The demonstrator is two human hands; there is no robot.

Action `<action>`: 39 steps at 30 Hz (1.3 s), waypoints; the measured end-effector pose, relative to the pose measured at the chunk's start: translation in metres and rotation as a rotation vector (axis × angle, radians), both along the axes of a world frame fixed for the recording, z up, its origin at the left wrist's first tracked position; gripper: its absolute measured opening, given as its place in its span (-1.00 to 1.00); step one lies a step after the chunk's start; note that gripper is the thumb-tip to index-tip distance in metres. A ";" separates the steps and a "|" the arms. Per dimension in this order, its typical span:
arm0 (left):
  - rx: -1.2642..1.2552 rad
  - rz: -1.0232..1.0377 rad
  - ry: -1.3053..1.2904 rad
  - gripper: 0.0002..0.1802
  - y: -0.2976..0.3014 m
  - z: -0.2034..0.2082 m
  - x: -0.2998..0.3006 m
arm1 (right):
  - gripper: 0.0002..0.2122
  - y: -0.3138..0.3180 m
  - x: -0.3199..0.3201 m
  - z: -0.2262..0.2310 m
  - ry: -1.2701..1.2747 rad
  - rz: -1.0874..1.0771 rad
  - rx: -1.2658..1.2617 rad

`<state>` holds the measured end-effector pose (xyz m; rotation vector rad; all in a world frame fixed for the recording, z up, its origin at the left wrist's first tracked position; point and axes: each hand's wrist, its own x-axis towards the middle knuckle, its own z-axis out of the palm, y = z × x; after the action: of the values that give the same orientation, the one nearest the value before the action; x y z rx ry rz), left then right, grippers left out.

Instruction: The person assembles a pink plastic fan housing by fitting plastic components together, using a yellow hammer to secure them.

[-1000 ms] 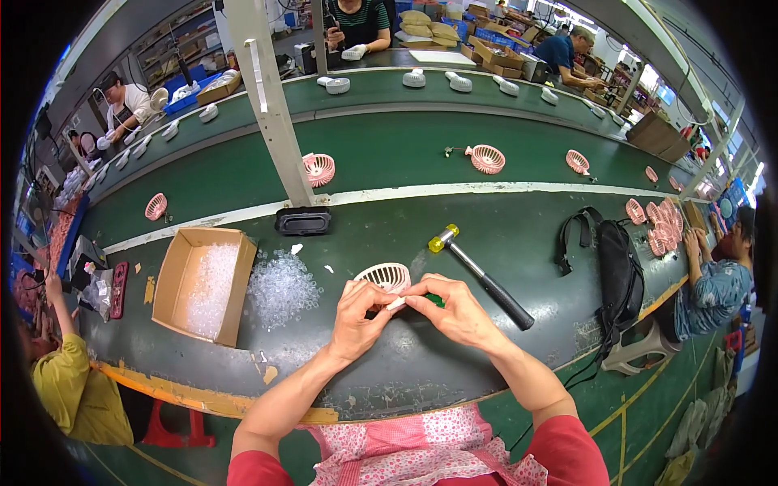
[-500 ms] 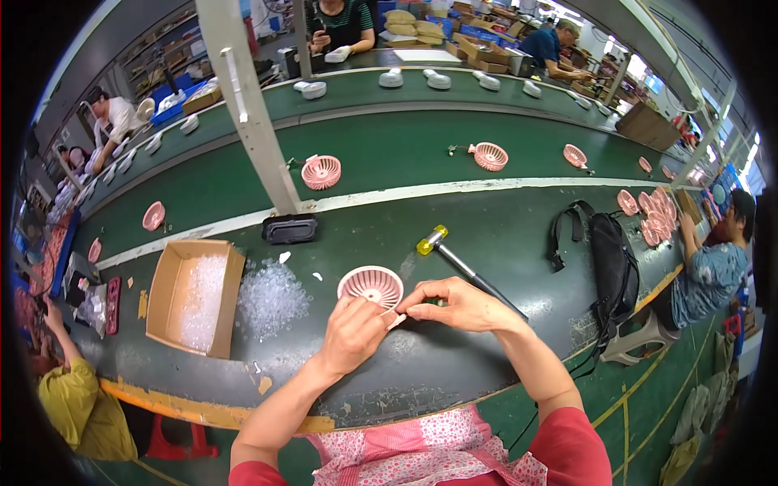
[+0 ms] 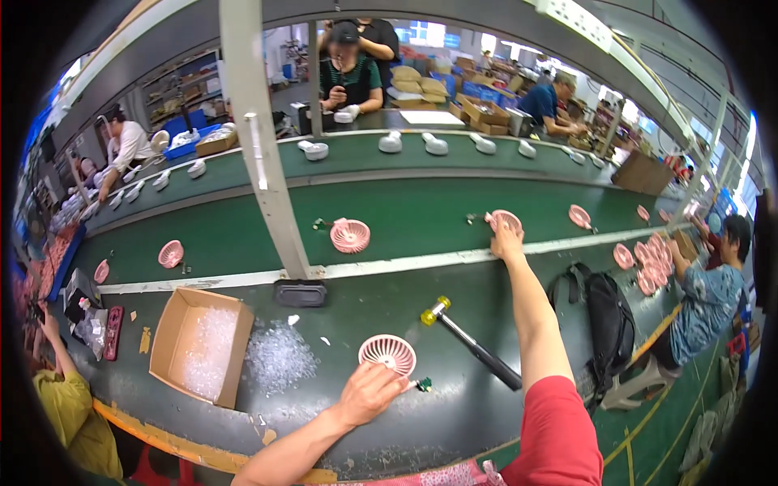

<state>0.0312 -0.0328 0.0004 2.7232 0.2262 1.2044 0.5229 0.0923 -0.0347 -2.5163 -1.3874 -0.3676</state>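
Observation:
On the bench in front of me, my left hand grips a round pink fan housing with radial slats. A small green circuit board sticks out on wires beside that hand. My right arm is stretched far forward over the bench. My right hand has its fingers closed on the near rim of another pink fan housing on the green conveyor belt; the fingertips are partly hidden. A mallet with yellow heads and a black handle lies between my arms.
To the left stand a cardboard box and a pile of small clear plastic pieces. A black tray sits by the metal post. A black bag and piled pink housings lie to the right. Co-workers sit around.
My right hand has left the left hand's housing and reached forward to a housing on the belt. My left hand keeps its hold. The view has tilted up.

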 end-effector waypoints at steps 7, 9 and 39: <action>-0.042 -0.007 0.013 -0.83 0.001 -0.002 -0.005 | -0.40 0.032 -0.141 0.054 -0.158 0.362 0.066; -0.043 0.001 0.013 -0.83 0.002 -0.002 -0.005 | -0.45 0.052 -0.200 0.061 -0.022 0.589 0.024; -0.176 0.202 0.105 -0.78 0.003 -0.006 -0.002 | -0.72 -0.202 -0.289 0.063 0.343 0.967 0.159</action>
<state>0.0294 -0.0296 -0.0059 2.6606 0.6035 1.0314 0.2337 -0.1093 0.0288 -1.4281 -2.0667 0.1383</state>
